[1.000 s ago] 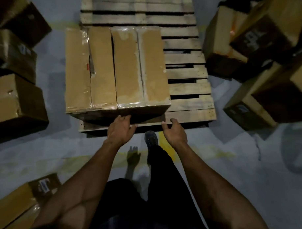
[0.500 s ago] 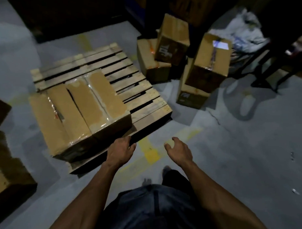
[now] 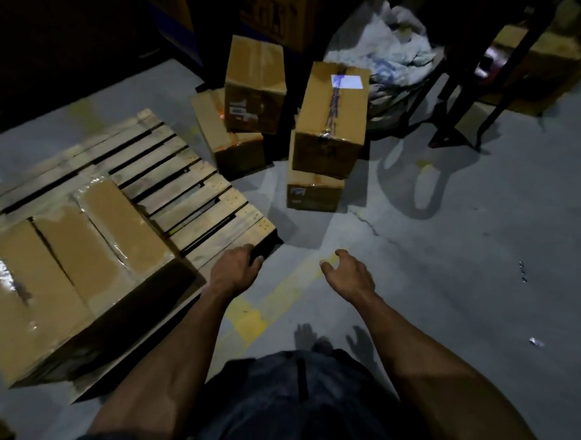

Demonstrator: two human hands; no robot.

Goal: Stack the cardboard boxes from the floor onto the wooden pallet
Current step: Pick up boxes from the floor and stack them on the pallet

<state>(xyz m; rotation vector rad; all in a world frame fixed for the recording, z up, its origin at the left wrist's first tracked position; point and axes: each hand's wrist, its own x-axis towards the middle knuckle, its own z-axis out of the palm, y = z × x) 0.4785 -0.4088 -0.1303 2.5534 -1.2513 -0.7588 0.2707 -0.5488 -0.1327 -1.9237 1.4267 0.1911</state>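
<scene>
- Pallet (image 3: 196,196) sits left of centre on the floor (image 3: 448,247), pale rough wood slats with dark gaps; its left end runs out of frame.
- Two boxes (image 3: 70,267) are on the pallet at lower left, side by side and touching, plain brown cardboard with glossy tape that catches the light. The left one is cut off by the frame edge, and their near sides are in deep shadow.
- More boxes in a cluster (image 3: 325,120) on the floor at upper centre, just right of the pallet: two little stacks, the upper box of each sitting crooked on a lower one. The right-hand top box has a white label and a taped seam. Print on the sides is too blurry to read.
- Left hand (image 3: 233,271) is over the pallet's near corner, fingers curled down and loosely apart, empty. Can't tell if they actually touch the wood.
- Right hand (image 3: 348,272) hangs over bare floor, empty, fingers spread and bent like a loose claw.
- Floor is smooth grey concrete with worn yellow paint lines (image 3: 250,320) and a crack.
- Crumpled white plastic bag (image 3: 388,48) behind the cluster, dark metal legs (image 3: 456,115) at upper right. Top of the frame is mostly black, hard to make out.
</scene>
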